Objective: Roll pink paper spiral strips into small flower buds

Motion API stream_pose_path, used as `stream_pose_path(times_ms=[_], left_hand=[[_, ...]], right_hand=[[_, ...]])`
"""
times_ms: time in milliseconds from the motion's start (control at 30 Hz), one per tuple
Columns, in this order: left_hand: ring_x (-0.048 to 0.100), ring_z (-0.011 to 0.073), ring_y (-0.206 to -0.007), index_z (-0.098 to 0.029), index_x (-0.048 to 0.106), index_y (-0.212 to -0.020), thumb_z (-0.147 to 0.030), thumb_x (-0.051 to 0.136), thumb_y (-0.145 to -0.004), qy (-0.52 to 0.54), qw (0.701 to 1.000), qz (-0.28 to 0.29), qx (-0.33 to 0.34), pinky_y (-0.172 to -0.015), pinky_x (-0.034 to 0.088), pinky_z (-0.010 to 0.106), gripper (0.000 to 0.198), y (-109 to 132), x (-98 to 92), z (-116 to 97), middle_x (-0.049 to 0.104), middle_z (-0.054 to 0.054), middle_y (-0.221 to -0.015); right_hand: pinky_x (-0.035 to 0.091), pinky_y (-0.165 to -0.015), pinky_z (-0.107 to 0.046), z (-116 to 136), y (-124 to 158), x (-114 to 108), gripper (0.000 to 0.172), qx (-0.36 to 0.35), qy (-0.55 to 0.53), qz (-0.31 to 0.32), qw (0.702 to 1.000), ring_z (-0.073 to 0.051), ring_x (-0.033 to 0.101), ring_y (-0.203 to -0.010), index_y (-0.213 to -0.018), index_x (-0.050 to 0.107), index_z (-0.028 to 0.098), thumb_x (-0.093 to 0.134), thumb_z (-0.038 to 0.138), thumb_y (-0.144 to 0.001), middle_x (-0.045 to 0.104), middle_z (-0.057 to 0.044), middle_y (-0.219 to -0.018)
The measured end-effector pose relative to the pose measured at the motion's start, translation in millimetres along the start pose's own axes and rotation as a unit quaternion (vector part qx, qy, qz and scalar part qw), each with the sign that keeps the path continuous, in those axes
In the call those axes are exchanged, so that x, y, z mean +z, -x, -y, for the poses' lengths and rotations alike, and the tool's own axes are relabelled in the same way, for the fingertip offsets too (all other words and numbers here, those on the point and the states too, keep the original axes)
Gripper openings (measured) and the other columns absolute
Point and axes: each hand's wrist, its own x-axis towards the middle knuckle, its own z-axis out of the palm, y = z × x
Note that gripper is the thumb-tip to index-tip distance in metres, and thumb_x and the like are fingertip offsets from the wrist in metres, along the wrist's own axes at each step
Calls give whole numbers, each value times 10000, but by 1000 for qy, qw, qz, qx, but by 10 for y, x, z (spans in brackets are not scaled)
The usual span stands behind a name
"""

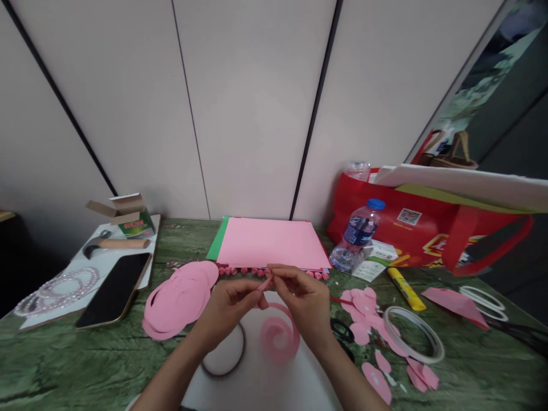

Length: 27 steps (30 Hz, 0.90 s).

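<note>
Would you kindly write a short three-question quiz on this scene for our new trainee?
1. Multiple choice: What is in the grip of both the left hand and the right hand?
a) a wooden-handled hammer
b) a thin pink paper strip
c) a yellow glue stick
2. True or false: The clear plastic bottle has a yellow cap.
3. Fill in: In this view, the black-screened rectangular phone lies to the ____ of the large pink rectangular paper sheet.

Key:
1. b
2. False; it has a blue plastic cap.
3. left
</note>
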Motion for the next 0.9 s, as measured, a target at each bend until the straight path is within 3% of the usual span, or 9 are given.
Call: stream_pose_path(times_ms=[433,700,900], left_hand=[[487,107,-561,-143,631,-652,-297,524,-769,-2,999,-36,-29,-562,385,209,221,-28,18,22,602,7,-596],[467,100,-533,-140,630,-706,-299,532,-766,7,999,-33,-24,-541,382,210,197,-25,19,64,601,6,-594],[472,101,-530,-142,634,-734,-308,536,-764,1,999,-34,-29,-519,381,208,195,-39,0,108,602,8,-592]], right_hand=[[556,-682,-333,-12,-44,-16,226,113,-88,15,990,-186,664,-691,-895,626,183,655,207,-673,706,-49,-828],[537,-648,-287,-18,-68,-21,239,146,-133,4,980,-157,644,-658,-806,636,189,717,181,-582,695,-7,-695],[476,-521,-218,-14,-85,-39,114,157,-88,29,983,-107,575,-523,-619,627,162,727,176,-565,631,24,-557]])
